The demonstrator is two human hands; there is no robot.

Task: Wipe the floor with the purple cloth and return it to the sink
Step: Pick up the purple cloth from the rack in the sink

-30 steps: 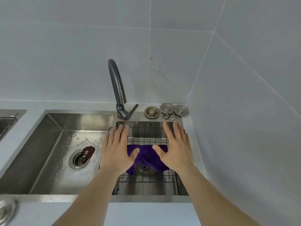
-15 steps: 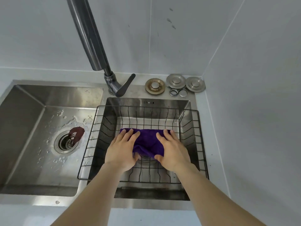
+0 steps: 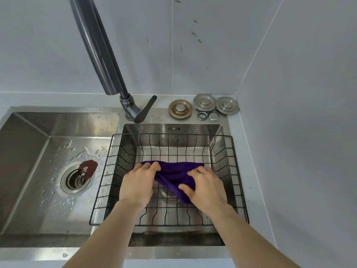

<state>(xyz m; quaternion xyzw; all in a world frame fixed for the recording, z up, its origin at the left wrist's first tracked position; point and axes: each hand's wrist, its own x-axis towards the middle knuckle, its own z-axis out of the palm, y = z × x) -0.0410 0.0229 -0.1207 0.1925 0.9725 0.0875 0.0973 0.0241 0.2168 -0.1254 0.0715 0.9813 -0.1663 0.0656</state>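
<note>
The purple cloth [image 3: 173, 176] lies bunched in a black wire basket [image 3: 108, 171] that sits inside the right basin of the steel sink [image 3: 173, 129]. My left hand [image 3: 138, 183] curls its fingers into the cloth's left end. My right hand [image 3: 205, 187] pinches the cloth's right side between thumb and fingers. Both hands are down inside the basket. The cloth's lower edge hangs over the basin's drain and is partly hidden by my right hand.
A dark metal faucet [image 3: 100, 53] leans over the sinks from the back. The wet left basin [image 3: 38, 171] has a drain with a dark red stopper [image 3: 87, 167]. Metal drain covers [image 3: 204, 102] and rings sit at the back right corner. Tiled walls close in behind and on the right.
The view has come closer and lower over the right basin. My fingers went from flat on the cloth to curled into it, and the cloth has bunched up between my hands.
</note>
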